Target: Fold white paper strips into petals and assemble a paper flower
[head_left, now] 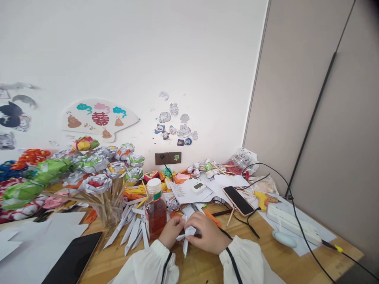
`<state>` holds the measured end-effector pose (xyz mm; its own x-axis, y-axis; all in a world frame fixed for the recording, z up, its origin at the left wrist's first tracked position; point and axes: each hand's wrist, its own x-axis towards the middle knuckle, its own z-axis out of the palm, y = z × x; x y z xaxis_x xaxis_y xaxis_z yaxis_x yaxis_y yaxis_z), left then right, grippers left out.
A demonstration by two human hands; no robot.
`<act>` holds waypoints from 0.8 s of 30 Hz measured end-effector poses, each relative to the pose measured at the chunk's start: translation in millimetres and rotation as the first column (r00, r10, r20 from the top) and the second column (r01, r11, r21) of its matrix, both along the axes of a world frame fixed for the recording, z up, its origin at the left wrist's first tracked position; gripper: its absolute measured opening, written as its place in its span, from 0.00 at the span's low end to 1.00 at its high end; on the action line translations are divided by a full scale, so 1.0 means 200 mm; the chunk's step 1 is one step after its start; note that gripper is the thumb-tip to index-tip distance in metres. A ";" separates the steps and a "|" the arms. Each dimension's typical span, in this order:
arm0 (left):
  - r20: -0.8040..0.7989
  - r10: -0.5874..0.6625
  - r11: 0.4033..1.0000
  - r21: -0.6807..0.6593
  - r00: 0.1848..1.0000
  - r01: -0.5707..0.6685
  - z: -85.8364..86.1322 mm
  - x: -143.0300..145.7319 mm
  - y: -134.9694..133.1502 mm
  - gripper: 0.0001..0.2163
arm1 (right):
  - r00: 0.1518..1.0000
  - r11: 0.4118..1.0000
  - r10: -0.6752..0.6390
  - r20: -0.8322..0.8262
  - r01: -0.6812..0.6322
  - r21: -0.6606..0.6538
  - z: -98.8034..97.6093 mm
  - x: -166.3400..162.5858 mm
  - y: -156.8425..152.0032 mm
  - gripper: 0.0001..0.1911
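Both hands meet over the table's front middle around a folded white paper piece (190, 232). My left hand (171, 230) pinches its left side with thumb and index finger. From the other side, my right hand (207, 232) curls over the paper, its thumb and fingers closed on it. A narrow white strip points down below the fingers. Just left of my left hand stands a bottle of reddish-brown liquid (156, 217) with a white cap. Folded white paper strips (133, 232) lie fanned out left of the bottle.
Paper flowers (97, 183) on sticks crowd the left, some in a clear vase (108, 211). A black tablet (74, 258) lies front left. Rightward are a phone (238, 200), a white timer (198, 187), a yellow glue gun (262, 200), a power strip (293, 225) and loose cables.
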<state>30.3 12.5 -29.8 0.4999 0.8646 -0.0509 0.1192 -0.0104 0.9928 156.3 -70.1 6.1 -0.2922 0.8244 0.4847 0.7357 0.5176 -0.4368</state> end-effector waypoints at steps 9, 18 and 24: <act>-0.012 0.012 0.999 0.048 1.000 -0.012 -0.01 0.00 0.02 0.18 | 1.000 1.000 -0.004 0.008 0.004 0.002 -0.01 0.00 0.00 0.12; -0.002 -0.017 0.998 0.061 1.000 0.017 -0.01 0.00 0.02 0.19 | 0.999 0.998 0.038 0.032 -0.039 0.039 -0.04 0.01 0.02 0.09; 0.072 0.000 0.994 0.112 0.997 -0.008 0.01 0.00 0.02 0.20 | 0.998 0.999 -0.049 -0.036 0.050 0.020 0.00 0.04 0.01 0.21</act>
<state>30.4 15.6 -27.2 0.4956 0.8647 0.0821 0.0479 -0.1215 0.9914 164.4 -67.7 6.0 -0.2336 0.8269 0.5115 0.7449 0.4903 -0.4525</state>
